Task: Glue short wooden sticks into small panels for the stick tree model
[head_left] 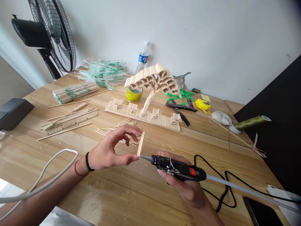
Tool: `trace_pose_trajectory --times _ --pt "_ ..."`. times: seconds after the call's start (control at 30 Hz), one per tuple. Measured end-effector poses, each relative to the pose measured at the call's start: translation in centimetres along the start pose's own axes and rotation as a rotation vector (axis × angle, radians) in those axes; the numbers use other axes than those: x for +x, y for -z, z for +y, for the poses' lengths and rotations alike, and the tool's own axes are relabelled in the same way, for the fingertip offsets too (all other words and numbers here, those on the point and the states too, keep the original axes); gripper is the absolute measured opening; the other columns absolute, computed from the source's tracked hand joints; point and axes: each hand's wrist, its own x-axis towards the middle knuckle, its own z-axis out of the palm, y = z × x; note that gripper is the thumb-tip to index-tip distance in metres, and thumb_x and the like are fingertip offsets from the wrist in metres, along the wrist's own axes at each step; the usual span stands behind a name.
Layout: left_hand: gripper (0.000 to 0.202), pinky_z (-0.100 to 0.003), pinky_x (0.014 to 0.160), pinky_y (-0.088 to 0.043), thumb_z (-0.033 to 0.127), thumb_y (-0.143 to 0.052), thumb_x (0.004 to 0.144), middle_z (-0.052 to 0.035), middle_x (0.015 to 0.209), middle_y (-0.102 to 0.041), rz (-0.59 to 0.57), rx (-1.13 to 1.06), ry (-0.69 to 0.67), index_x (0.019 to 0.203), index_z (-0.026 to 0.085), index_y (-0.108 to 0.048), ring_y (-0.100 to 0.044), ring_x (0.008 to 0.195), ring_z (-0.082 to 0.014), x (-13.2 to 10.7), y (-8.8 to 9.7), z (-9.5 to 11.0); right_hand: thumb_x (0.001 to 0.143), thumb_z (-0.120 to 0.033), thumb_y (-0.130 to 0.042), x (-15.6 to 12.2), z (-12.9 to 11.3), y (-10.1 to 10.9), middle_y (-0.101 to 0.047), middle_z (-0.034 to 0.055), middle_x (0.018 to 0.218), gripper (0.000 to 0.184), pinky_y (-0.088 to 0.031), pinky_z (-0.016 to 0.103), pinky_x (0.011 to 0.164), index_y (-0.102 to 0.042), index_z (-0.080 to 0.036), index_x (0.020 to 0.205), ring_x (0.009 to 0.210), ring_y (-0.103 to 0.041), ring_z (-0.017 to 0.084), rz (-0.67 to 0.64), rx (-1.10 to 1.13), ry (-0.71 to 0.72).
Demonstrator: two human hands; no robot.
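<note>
Between thumb and fingertips, my left hand (113, 147) holds a short strip of wooden sticks (140, 144) by its two ends. My right hand (185, 185) is wrapped round a black hot glue gun (176, 166) with a white glue stick (235, 185) in its back. The gun's metal nozzle meets the strip's lower end, close to my left thumb. Behind my left fingers lies a pile of short cut sticks (122, 125). Farther back stands a stick-built model (148, 103) with a slanted canopy on a leaning trunk and several small pieces on a flat base.
Long sticks and a ruler (72, 125) lie at left, near a packed bundle (76, 91). Behind are plastic wrappers (103, 72), a bottle (142, 58), yellow tape (134, 94) and black cutters (181, 108). A black cord (225, 179) curls at right by a phone (261, 212). A white cable (54, 182) crosses my left forearm.
</note>
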Motion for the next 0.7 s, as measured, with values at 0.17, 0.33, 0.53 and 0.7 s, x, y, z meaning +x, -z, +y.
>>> trace_pose_trajectory --times 0.17,0.33,0.53,0.7 --pt "0.044 -0.035 0.089 -0.054 0.022 -0.086 0.082 -0.0101 0.133 -0.069 -0.006 -0.007 -0.010 0.122 0.025 -0.068 -0.064 0.120 -0.0259 0.0 0.0 0.0 0.084 -0.042 -0.084 -0.3 0.6 0.0 -0.080 0.0066 0.088 0.015 -0.061 0.041 0.072 -0.078 -0.029 0.088 0.088 -0.077 0.034 0.064 -0.014 -0.008" --pt "0.041 -0.035 0.088 -0.054 0.022 -0.086 0.082 -0.0104 0.133 -0.069 -0.014 0.008 -0.016 0.119 0.025 -0.069 -0.064 0.121 -0.0265 0.0 0.1 0.0 0.091 -0.042 -0.077 0.2 -0.1 0.0 -0.073 0.0045 0.072 0.024 -0.059 0.039 0.066 -0.072 -0.028 0.073 0.075 -0.073 0.030 -0.015 -0.007 0.003" --pt "0.040 -0.035 0.087 -0.054 0.024 -0.087 0.081 -0.0113 0.133 -0.070 -0.017 0.026 -0.020 0.117 0.025 -0.069 -0.066 0.120 -0.0272 0.1 0.0 0.3 0.092 -0.043 -0.075 0.6 -0.7 -0.2 -0.069 0.0039 0.066 0.026 -0.061 0.040 0.070 -0.072 -0.028 0.070 0.070 -0.070 0.028 -0.010 -0.037 0.020" --pt "0.041 -0.035 0.087 -0.053 0.023 -0.086 0.081 -0.0108 0.135 -0.069 -0.024 0.019 -0.018 0.118 0.025 -0.068 -0.065 0.121 -0.0269 0.0 0.0 0.2 0.094 -0.041 -0.071 1.1 -1.2 -0.2 -0.066 0.0035 0.064 0.029 -0.058 0.037 0.061 -0.072 -0.028 0.068 0.060 -0.064 0.025 -0.038 -0.012 0.011"
